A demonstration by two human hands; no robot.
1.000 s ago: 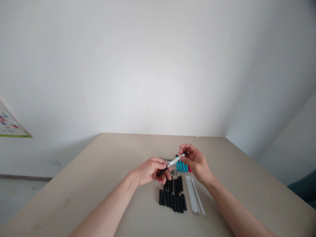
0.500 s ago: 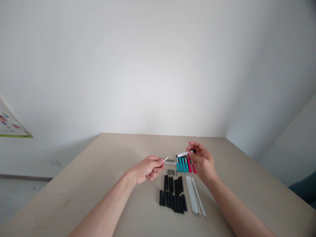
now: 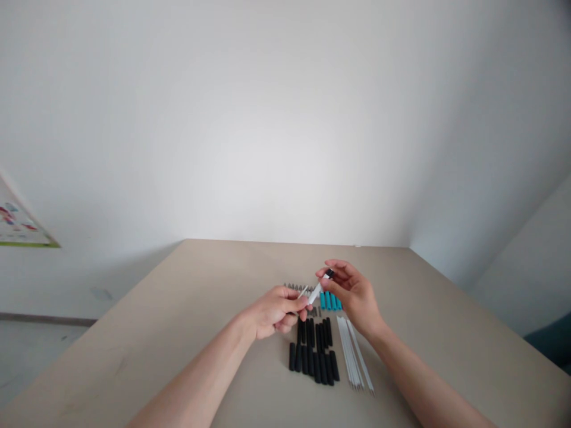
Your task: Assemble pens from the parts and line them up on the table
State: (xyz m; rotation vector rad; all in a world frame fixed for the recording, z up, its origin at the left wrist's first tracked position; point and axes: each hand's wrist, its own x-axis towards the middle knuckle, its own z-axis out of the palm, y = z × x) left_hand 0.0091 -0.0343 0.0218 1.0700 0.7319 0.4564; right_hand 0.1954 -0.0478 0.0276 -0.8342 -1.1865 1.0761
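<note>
Left hand (image 3: 274, 310) pinches a thin white refill (image 3: 304, 291) at its tip, other fingers curled under. Right hand (image 3: 352, 294) pinches a white pen barrel (image 3: 319, 288) with a black end, tilted down toward the refill so the two nearly line up end to end, held just above the desk (image 3: 200, 279). Below the barrel: black grips (image 3: 314, 351) in rows, white refills (image 3: 352, 353) side by side to their right, teal caps (image 3: 329, 301) behind. Sorted by type, easy reach.

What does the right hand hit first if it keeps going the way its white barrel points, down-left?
Likely the left hand: the white barrel in the right hand points at its fingertips and the thin white piece there. Depth unclear.
</note>
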